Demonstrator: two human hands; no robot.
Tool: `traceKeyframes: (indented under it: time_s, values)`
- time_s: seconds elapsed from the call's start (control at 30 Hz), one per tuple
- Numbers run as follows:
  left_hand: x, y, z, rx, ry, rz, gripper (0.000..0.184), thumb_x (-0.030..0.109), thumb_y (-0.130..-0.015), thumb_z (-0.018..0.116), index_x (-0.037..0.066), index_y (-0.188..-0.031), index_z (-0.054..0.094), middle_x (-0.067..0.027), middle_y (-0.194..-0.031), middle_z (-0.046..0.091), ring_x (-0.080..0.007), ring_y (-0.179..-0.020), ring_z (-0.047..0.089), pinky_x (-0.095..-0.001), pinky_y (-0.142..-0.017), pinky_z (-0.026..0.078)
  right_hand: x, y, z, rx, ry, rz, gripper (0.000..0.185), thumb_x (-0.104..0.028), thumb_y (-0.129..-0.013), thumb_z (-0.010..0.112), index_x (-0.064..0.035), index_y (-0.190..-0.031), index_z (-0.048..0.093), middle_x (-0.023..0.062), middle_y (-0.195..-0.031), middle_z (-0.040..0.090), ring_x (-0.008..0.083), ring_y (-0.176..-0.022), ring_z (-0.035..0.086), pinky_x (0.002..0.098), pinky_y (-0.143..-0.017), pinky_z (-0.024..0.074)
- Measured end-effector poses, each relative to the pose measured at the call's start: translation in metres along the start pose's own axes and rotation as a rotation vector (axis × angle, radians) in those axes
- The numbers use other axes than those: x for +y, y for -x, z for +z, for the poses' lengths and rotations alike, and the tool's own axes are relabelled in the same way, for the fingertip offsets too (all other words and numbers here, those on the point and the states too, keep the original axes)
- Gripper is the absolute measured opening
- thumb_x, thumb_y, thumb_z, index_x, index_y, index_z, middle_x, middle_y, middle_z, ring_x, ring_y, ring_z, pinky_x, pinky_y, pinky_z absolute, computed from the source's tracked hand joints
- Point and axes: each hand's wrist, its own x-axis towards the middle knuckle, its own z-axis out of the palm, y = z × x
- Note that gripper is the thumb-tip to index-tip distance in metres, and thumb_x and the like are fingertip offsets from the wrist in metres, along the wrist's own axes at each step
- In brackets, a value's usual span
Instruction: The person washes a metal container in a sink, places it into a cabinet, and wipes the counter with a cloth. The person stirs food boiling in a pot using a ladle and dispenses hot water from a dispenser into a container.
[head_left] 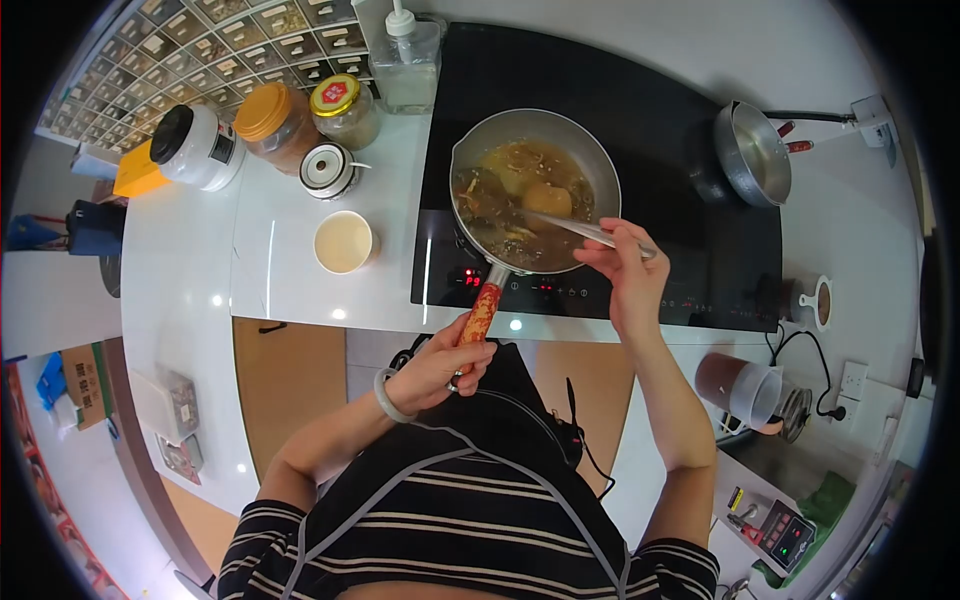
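The utensil (580, 227) ends out of sight in the broth (570, 175); drawer labels (155, 43) are too small to read.

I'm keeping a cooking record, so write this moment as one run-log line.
pan: on black cooktop | left hand: grips its handle | right hand: holds metal utensil, far end in liquid

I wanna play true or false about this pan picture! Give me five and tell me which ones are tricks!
1. The left hand holds the saucepan's handle. True.
2. The right hand is empty. False: the right hand holds a metal utensil.
3. The saucepan sits on the black cooktop. True.
4. The pump bottle lies on its side. False: the pump bottle stands upright.
5. Brown liquid is in the saucepan. True.
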Motion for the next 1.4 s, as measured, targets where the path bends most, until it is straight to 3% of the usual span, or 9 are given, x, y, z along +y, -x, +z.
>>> traceKeyframes:
  time_s: [0.27, 0.5, 0.63, 0.77, 0.87, 0.9, 1.0, 1.13, 1.4]
  values:
    - [-0.001, -0.002, -0.003, -0.032, 0.012, 0.006, 0.048, 0.011, -0.091, 0.060, 0.014, -0.131, 0.034, -0.0006, -0.073, 0.048, -0.0067, -0.048, 0.041, -0.0220, -0.044, 0.034, -0.047, 0.029, -0.036, 0.022, 0.172, -0.196, 0.029, -0.018, -0.098, 0.050, 0.0068, -0.109, 0.059, 0.0167, -0.090, 0.066, 0.0241, -0.075, 0.069, 0.0311, -0.073, 0.0552]
    - [0.001, -0.001, -0.002, -0.038, 0.010, 0.004, 0.050, 0.010, -0.091, 0.060, 0.015, -0.133, 0.033, -0.0007, -0.074, 0.048, -0.0066, -0.048, 0.042, -0.0219, -0.044, 0.034, -0.052, 0.041, -0.057, -0.076, 0.496, -0.484, 0.019, -0.005, -0.094, 0.054, 0.0025, -0.110, 0.061, 0.0125, -0.098, 0.065, 0.0210, -0.083, 0.069, 0.0303, -0.075, 0.0539]
    - [0.000, -0.002, -0.003, -0.040, 0.011, 0.011, 0.050, 0.010, -0.091, 0.059, 0.015, -0.134, 0.033, -0.0007, -0.074, 0.048, -0.0066, -0.048, 0.042, -0.0219, -0.044, 0.034, -0.053, 0.026, -0.051, -0.292, 1.048, -0.927, 0.029, 0.004, -0.080, 0.062, -0.0007, -0.109, 0.062, 0.0126, -0.095, 0.061, 0.0253, -0.078, 0.066, 0.0371, -0.084, 0.0530]
    - [0.000, -0.001, -0.002, -0.042, 0.024, 0.021, 0.050, 0.010, -0.091, 0.059, 0.015, -0.133, 0.033, -0.0007, -0.074, 0.048, -0.0067, -0.048, 0.042, -0.0219, -0.045, 0.034, -0.028, 0.001, -0.029, -0.342, 1.329, -1.127, 0.042, 0.003, -0.072, 0.065, -0.0019, -0.113, 0.060, 0.0115, -0.096, 0.061, 0.0257, -0.084, 0.063, 0.0415, -0.090, 0.0506]
    - [0.001, 0.001, 0.000, -0.028, 0.029, 0.012, 0.048, 0.010, -0.091, 0.060, 0.014, -0.132, 0.034, -0.0008, -0.073, 0.048, -0.0067, -0.048, 0.041, -0.0221, -0.045, 0.034, -0.001, -0.012, -0.017, -0.374, 1.308, -1.137, 0.040, 0.003, -0.073, 0.065, -0.0017, -0.113, 0.060, 0.0117, -0.097, 0.061, 0.0262, -0.083, 0.063, 0.0416, -0.086, 0.0521]
    - [0.001, 0.001, 0.000, -0.021, 0.032, 0.007, 0.047, 0.010, -0.091, 0.060, 0.014, -0.131, 0.035, -0.0008, -0.073, 0.047, -0.0067, -0.048, 0.041, -0.0221, -0.045, 0.034, 0.005, -0.012, -0.011, -0.350, 1.268, -1.156, 0.031, 0.000, -0.080, 0.063, -0.0002, -0.111, 0.060, 0.0127, -0.097, 0.062, 0.0236, -0.082, 0.066, 0.0373, -0.080, 0.0540]
    - [0.000, 0.000, -0.001, -0.033, 0.038, 0.019, 0.044, 0.010, -0.091, 0.060, 0.014, -0.128, 0.036, -0.0007, -0.072, 0.047, -0.0068, -0.048, 0.041, -0.0222, -0.045, 0.033, 0.013, 0.000, 0.006, -0.144, 0.552, -0.452, 0.022, -0.006, -0.089, 0.059, 0.0021, -0.109, 0.060, 0.0118, -0.096, 0.063, 0.0204, -0.080, 0.069, 0.0321, -0.074, 0.0547]
    - [0.000, 0.001, 0.001, 0.005, 0.006, 0.007, 0.048, 0.011, -0.093, 0.056, 0.019, -0.135, 0.036, 0.0013, -0.068, 0.043, -0.0066, -0.048, 0.040, -0.0214, -0.045, 0.032, -0.002, -0.015, 0.003, -0.012, 0.030, -0.033, 0.025, -0.015, -0.097, 0.051, 0.0048, -0.108, 0.060, 0.0154, -0.089, 0.066, 0.0233, -0.077, 0.070, 0.0300, -0.073, 0.0554]
    - [0.000, 0.000, 0.000, -0.017, 0.036, 0.014, 0.046, 0.010, -0.092, 0.059, 0.014, -0.130, 0.034, -0.0009, -0.072, 0.047, -0.0069, -0.047, 0.041, -0.0221, -0.044, 0.034, -0.044, 0.013, -0.022, -0.016, 0.194, -0.199, 0.027, -0.016, -0.098, 0.049, 0.0060, -0.109, 0.060, 0.0154, -0.087, 0.066, 0.0220, -0.075, 0.069, 0.0294, -0.073, 0.0535]
